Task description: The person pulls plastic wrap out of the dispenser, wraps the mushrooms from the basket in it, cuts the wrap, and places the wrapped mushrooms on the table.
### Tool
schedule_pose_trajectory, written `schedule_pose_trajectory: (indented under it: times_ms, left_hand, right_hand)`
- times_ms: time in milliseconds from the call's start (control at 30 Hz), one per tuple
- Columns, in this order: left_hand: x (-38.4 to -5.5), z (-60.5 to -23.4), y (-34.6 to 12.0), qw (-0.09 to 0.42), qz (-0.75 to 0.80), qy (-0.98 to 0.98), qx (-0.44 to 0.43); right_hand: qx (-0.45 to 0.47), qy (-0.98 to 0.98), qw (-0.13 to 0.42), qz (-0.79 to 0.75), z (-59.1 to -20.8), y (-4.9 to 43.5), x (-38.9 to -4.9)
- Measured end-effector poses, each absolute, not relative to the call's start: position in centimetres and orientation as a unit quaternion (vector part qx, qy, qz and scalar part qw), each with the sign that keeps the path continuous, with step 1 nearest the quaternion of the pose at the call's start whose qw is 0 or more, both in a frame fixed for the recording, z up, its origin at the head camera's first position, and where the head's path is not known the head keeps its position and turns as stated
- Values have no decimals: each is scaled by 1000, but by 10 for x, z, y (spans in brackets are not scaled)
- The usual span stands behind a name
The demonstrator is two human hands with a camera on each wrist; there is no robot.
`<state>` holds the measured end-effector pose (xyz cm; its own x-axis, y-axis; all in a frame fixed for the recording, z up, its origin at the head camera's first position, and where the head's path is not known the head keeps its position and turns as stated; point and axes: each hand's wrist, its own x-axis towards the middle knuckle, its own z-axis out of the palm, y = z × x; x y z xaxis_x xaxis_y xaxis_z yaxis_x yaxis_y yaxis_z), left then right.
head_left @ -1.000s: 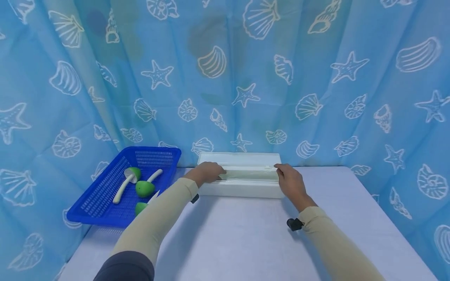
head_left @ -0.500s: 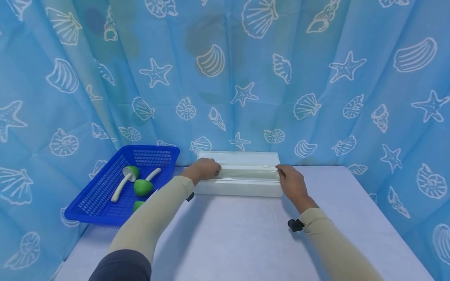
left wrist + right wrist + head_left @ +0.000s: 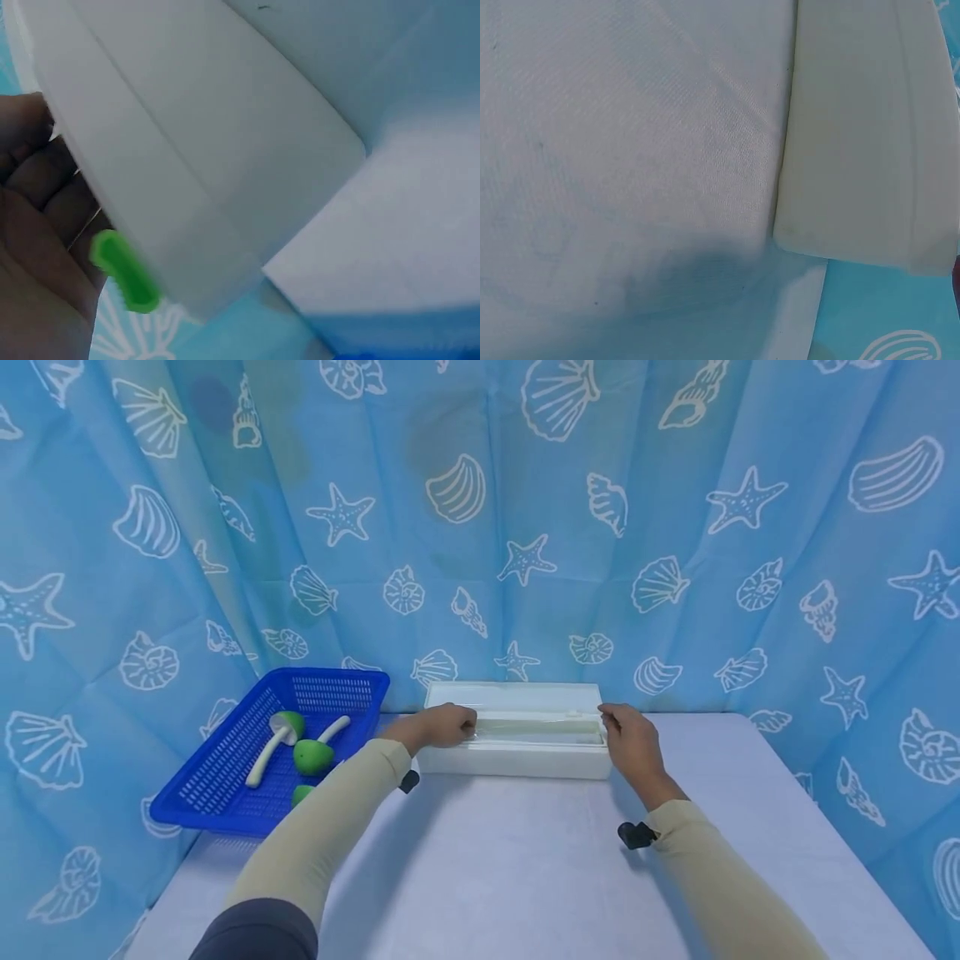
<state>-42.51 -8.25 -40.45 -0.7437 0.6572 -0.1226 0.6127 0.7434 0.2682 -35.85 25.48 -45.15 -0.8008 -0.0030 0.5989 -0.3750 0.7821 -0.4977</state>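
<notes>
A long white cling film dispenser box [image 3: 517, 763] lies at the back of the table with its lid [image 3: 517, 696] raised. Clear film [image 3: 536, 727] spans the box opening between the hands. My left hand [image 3: 447, 725] has its fingers curled at the left end of the film and appears to grip its edge. At the right end, my right hand [image 3: 633, 745] pinches the film's corner with thumb and finger. In the left wrist view, a green tab [image 3: 124, 270] shows by the box end, near the left palm [image 3: 37, 255]. The right wrist view shows mostly the box front [image 3: 855, 135].
A blue perforated basket [image 3: 330, 676] stands on the left, holding toy mushrooms with green caps [image 3: 313, 757] and white stems. Behind the table [image 3: 510, 860] hangs a blue shell-patterned curtain [image 3: 480, 560], close to the box. The left forearm [image 3: 330, 827] passes over the basket's right side.
My right hand has shifted slightly right and up at the box's right end. The left hand has moved a little left along the film. The box and basket stay in place.
</notes>
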Motion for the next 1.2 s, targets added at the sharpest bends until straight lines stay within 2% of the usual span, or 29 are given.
schedule_pose_trajectory:
  times_ms: [133,433,633,800,1067,1200]
  left_hand:
    - [-427,-410,-82,120,156,925,324]
    - [-431,-406,-83,98,116,930,336]
    - [-429,-407,-83,114,115,937,310]
    - [-425,-410,-76,125,52,945,298]
    - [-416,-399,-70,174,23,940,293]
    - [-420,-401,-69,162,16,940,299]
  right_hand:
    - [92,-900,280,321,-452,257,-356]
    - [79,-908,263,316,-451,258,-354]
    - [68,-914,242,318,-451,255,-355]
    - [70,-914,243,317,-451,256,-354]
    - [80,-912,243,321,-451,257,-352]
    - [77,-912,242,321,-450,257,-351]
